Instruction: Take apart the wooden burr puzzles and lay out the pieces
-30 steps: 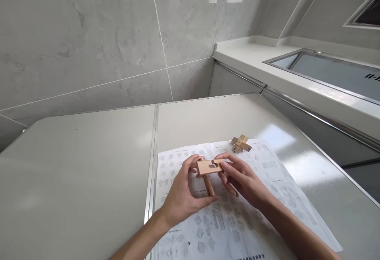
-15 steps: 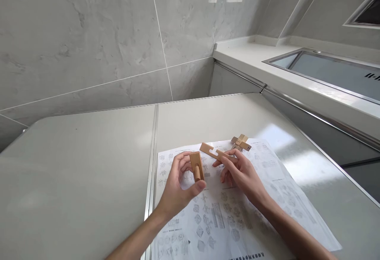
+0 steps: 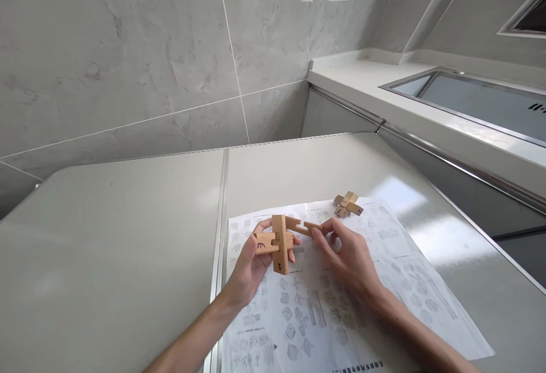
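My left hand (image 3: 249,265) is closed around two crossed wooden puzzle pieces (image 3: 279,251), one lying sideways with a "3"-like mark and one standing with a "2". My right hand (image 3: 347,251) pinches the end of a separate notched wooden puzzle piece (image 3: 303,227), its cutout facing up. The far end of that piece reaches just behind the upright one; whether they touch I cannot tell. Beyond my right hand, an assembled wooden cross puzzle (image 3: 348,204) with written numbers sits on the printed sheet (image 3: 315,339).
The sheet, full of small puzzle diagrams, lies on a pale table (image 3: 128,259) with a metal seam (image 3: 219,219) along its left side. A white counter (image 3: 341,74) with a recessed metal-framed panel stands to the right. A grey tiled wall (image 3: 128,49) rises behind.
My left hand has turned its crossed pieces, so the numbered faces now show. My right hand's notched piece has tilted and come closer to them, moving slightly left and down.
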{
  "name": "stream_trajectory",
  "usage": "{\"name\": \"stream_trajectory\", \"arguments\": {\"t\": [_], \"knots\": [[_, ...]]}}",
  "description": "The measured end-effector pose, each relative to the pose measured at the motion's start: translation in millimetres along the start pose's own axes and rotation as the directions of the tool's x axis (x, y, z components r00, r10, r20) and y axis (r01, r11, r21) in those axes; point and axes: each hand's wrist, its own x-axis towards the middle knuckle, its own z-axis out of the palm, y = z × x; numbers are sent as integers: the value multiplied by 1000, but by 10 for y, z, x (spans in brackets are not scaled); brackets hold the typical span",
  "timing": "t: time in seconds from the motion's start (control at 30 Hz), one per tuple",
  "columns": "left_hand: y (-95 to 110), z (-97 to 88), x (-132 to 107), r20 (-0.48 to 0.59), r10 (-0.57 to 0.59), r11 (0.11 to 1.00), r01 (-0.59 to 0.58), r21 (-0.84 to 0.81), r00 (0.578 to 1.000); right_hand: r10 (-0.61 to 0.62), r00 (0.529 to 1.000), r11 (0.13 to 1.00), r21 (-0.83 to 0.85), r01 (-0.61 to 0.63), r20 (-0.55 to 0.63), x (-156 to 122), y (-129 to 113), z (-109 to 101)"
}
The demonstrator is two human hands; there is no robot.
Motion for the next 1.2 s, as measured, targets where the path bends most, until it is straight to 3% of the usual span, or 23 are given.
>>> {"name": "stream_trajectory", "arguments": {"t": [0.13, 0.3, 0.47, 0.9, 1.03, 1.2], "knots": [[-7, -14, 20, -12, 9, 998, -9, -56, 1000, -132, 991, 989, -60, 132, 12, -6, 39, 34], [-2, -3, 25, -31, 4, 996, -7, -87, 1000, -175, 980, 974, -128, 186, 91, -50, 93, 97], [3, 8, 23, -23, 4, 995, -7, -101, 1000, -256, 962, 945, -183, 270, 95, -73, 110, 129], [-43, -41, 22, -26, -15, 997, 13, -73, 1000, -321, 947, 892, -329, 310, 21, -41, 188, 140], [-38, -33, -6, -37, -17, 1000, 17, 1, 999, -345, 938, 922, -199, 331, -37, -36, 88, 82], [-34, 28, -35, 18, -36, 989, 33, 147, 999, -546, 837, 837, 16, 547, -18, -85, -29, 22]]}}
